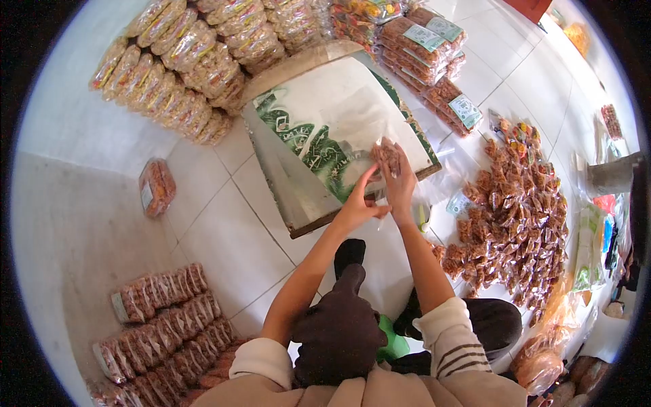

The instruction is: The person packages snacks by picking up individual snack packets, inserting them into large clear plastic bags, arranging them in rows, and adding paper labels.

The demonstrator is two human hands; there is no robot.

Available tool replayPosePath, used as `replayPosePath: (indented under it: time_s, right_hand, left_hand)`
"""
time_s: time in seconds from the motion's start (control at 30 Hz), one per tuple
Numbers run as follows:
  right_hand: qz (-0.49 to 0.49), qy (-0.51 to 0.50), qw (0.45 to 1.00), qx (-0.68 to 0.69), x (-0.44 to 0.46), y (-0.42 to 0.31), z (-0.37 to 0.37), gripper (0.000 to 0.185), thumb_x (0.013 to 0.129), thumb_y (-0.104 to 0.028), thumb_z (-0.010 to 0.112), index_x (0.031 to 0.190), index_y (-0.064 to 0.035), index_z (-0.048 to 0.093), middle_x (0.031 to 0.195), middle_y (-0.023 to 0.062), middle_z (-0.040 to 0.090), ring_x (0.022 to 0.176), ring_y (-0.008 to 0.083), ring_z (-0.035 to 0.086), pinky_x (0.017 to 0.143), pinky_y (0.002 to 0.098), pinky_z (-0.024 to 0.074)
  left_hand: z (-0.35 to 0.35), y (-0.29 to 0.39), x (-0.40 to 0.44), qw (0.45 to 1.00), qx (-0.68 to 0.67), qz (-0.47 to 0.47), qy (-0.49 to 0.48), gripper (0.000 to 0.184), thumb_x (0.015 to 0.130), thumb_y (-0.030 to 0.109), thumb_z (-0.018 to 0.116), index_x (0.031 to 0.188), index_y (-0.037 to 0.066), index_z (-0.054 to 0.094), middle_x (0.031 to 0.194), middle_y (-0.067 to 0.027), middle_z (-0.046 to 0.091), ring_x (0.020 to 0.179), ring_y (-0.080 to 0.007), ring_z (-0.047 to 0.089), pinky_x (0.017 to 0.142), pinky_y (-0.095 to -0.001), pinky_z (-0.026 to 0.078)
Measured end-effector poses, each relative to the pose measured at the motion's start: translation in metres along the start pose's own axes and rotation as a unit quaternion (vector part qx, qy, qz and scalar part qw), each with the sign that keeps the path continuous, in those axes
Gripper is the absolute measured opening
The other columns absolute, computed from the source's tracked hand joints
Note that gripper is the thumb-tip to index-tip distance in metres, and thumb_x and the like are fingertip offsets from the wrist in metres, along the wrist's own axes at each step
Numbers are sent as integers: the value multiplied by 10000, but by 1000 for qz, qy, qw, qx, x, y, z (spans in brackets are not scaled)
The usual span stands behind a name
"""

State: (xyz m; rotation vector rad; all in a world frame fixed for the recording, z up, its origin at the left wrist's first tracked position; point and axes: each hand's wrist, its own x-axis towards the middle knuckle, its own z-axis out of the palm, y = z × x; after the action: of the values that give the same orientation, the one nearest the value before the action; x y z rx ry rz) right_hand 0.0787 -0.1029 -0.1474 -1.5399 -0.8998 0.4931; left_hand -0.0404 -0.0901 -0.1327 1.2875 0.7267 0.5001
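My right hand (400, 182) is closed around brown crunchy snack packets (386, 157) in clear plastic, above the near right part of a low board-topped table. Beside it, my left hand (363, 207) has its thumb and forefinger spread apart, with the fingertips close to the packets. Whether those fingertips touch the plastic is unclear. The tabletop (339, 102) is pale, with a green printed pattern and a worn wooden edge. To the right, a big heap of small wrapped brown snack packets (515, 217) spreads over the floor.
Bundled pale snack packs (163, 81) are stacked behind the table at left. Labelled packs of brown snacks (424, 51) stand at the back right. One lone pack (156, 186) lies by the left wall. Rows of long packs (163, 332) sit at lower left on white tiles.
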Motion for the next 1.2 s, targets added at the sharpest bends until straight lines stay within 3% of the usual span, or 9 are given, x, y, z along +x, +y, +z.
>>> replayPosePath:
  time_s: [0.2, 0.27, 0.33, 0.43, 0.5, 0.57, 0.73, 0.87, 1.2]
  right_hand:
    - [29, 12, 997, -71, 37, 13, 25, 408, 803, -19, 558, 1181, 15, 409, 1051, 142, 562, 976, 214, 539, 808, 292, 434]
    - [-99, 68, 991, 50, 44, 13, 33, 356, 832, -73, 543, 1158, 6, 423, 1005, 130, 564, 904, 197, 551, 768, 293, 444]
    - [-10, 25, 997, -70, 43, 10, 30, 341, 848, -79, 529, 1159, 2, 414, 1035, 127, 556, 916, 179, 553, 782, 283, 446]
    - [-37, 90, 994, 56, 42, 23, 43, 345, 838, -43, 533, 1148, 38, 404, 1081, 131, 536, 944, 187, 552, 805, 272, 440]
    - [-51, 86, 989, 105, 38, 25, 45, 343, 839, -49, 535, 1145, 41, 409, 1092, 132, 527, 933, 186, 552, 800, 272, 440]
    - [-70, 80, 982, 154, 37, 22, 44, 341, 840, -54, 537, 1142, 44, 413, 1104, 133, 519, 923, 184, 551, 794, 272, 439]
    - [-82, 66, 993, 54, 42, 49, 42, 414, 795, -68, 581, 1158, 37, 412, 1084, 159, 512, 971, 268, 511, 822, 343, 411]
    - [-212, 126, 937, -246, 35, 33, 36, 501, 739, -87, 602, 1192, 5, 408, 1092, 153, 495, 1045, 320, 420, 856, 396, 346]
    - [-21, 145, 985, -93, 35, 24, 26, 410, 778, -68, 547, 1157, -9, 404, 977, 170, 465, 915, 307, 453, 784, 380, 394]
  left_hand:
    - [8, 2, -40, 994, -4, -18, -103, 936, 703, 4, 677, 1386, 192, 66, 1325, -146, 262, 726, -118, 529, 613, -281, 476]
    - [9, 1, -51, 993, -29, -35, -108, 928, 716, 13, 669, 1383, 186, 48, 1320, -158, 263, 738, -123, 536, 641, -284, 479]
    - [7, -1, -52, 991, -57, -48, -110, 920, 729, 21, 660, 1380, 181, 30, 1316, -169, 264, 751, -128, 543, 669, -287, 482]
    - [-13, -46, -23, 996, 69, 6, 61, 728, 796, 103, 614, 1318, 133, 108, 1237, -218, 339, 828, -162, 565, 739, -292, 489]
    - [-24, -30, 17, 976, -95, 25, 195, 612, 795, 163, 625, 1237, 109, 206, 1071, -187, 483, 778, -159, 576, 666, -285, 505]
    - [-36, 7, 47, 961, 113, -25, 249, 601, 764, 211, 659, 1171, 67, 241, 891, -133, 556, 695, -162, 578, 576, -272, 502]
    - [-48, -22, 121, 954, 99, -34, 280, 652, 706, 211, 700, 1149, 5, 268, 835, -109, 576, 626, -157, 569, 514, -254, 467]
    - [-54, -46, 143, 934, 179, -31, 306, 466, 675, 208, 714, 1004, -9, 465, 802, -105, 586, 624, -165, 571, 537, -275, 457]
    - [-17, 5, 93, 909, 239, 29, 341, 367, 727, 184, 660, 965, 8, 443, 690, -127, 599, 703, -307, 593, 634, -365, 456]
